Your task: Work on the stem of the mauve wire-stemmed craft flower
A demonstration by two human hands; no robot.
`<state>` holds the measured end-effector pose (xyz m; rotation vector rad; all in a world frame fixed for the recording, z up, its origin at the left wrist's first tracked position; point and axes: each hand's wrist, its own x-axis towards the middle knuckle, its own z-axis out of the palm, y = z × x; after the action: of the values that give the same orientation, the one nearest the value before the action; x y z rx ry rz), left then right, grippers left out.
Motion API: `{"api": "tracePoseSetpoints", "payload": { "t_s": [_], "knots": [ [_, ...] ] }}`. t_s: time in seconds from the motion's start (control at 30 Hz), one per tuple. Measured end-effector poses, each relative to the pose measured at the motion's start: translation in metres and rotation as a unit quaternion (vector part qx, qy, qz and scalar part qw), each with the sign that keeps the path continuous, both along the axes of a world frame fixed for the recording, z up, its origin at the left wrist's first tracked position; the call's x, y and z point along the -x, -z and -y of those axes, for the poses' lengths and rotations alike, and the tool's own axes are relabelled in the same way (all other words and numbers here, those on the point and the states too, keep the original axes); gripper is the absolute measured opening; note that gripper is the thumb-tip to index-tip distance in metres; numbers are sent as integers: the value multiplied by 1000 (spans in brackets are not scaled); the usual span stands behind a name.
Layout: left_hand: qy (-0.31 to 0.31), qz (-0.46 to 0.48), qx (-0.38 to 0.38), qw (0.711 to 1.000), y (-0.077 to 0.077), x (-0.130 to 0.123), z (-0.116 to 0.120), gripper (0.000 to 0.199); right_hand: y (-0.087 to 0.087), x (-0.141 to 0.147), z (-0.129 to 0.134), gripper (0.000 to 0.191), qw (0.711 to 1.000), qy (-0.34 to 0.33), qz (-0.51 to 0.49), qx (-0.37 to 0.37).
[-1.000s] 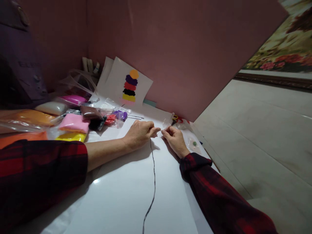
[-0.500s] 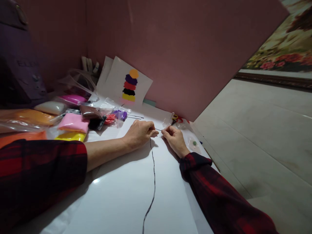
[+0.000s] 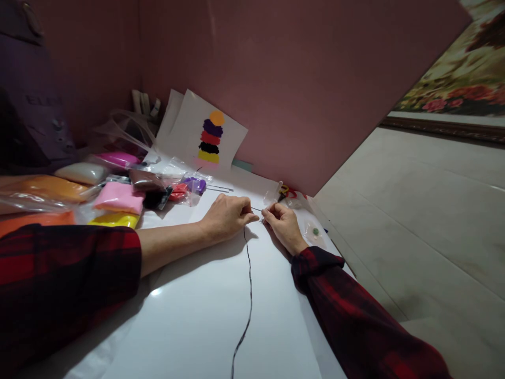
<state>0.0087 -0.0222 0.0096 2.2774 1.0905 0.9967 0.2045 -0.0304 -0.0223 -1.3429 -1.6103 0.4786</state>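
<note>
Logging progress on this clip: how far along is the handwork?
Looks done: a long, thin black cord lies along the glossy white sheet. In hand: a short, thin dark strand between the left hand and right hand. Probably remaining: work on that strand, with both hands at it.

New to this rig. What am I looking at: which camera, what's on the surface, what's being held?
No robot here: these are a person's bare left hand and right hand. Every picture comes from one head-worn camera, looking forward and down. Their fingertips hold a thin dark strand; its exact kind is too small to tell. On the white surface, coloured packets lie at left, scissors beyond the right hand. A long dark line runs toward the camera. Behind, a sheet shows stacked colour patches.
</note>
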Motion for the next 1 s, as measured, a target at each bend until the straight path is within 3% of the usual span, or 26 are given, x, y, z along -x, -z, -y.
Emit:
{"api": "tracePoseSetpoints", "payload": {
  "t_s": [1.0],
  "knots": [
    [17,-29,4,999,-3,0,4,24,-4,2,3,23,1000,9,7,4]
  ]
}}
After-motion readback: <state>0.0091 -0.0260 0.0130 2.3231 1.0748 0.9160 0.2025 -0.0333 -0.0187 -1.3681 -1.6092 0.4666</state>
